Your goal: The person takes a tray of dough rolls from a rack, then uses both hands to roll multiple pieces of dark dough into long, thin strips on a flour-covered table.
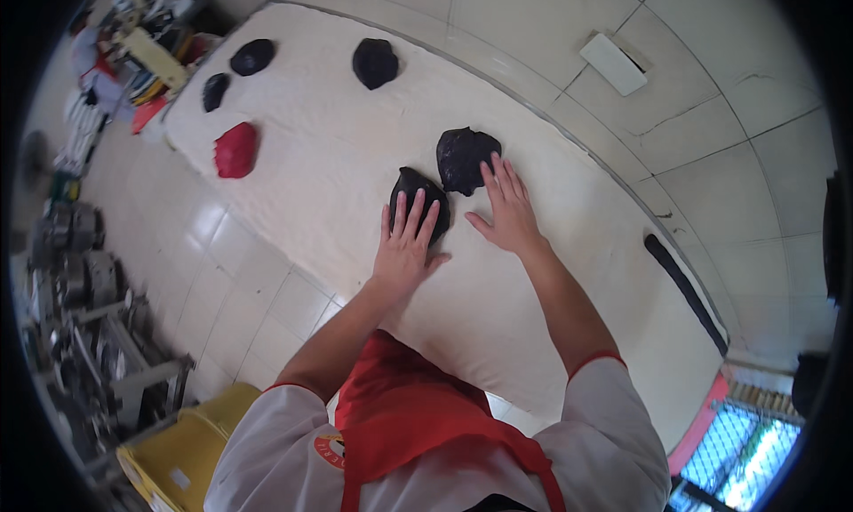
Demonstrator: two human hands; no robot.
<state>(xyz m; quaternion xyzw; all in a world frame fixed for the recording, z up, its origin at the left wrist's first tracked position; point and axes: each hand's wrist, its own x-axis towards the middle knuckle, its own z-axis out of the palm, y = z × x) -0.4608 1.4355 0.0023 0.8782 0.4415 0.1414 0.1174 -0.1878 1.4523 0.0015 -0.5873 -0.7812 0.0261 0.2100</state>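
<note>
My left hand lies palm down with its fingers stretched out over a flattened black lump that looks like dough. Beyond it and to the right sits another black dough-like lump. My right hand is beside that one, fingers extended, with the fingertips at its right edge; whether they press on it I cannot tell. Neither hand grips anything. Both lumps rest on a table covered with pale cloth.
Farther off on the cloth lie a black lump, two smaller dark ones at the far left, and a red lump. A long black rod-like piece lies along the right edge. A yellow bin stands at lower left, near metal equipment.
</note>
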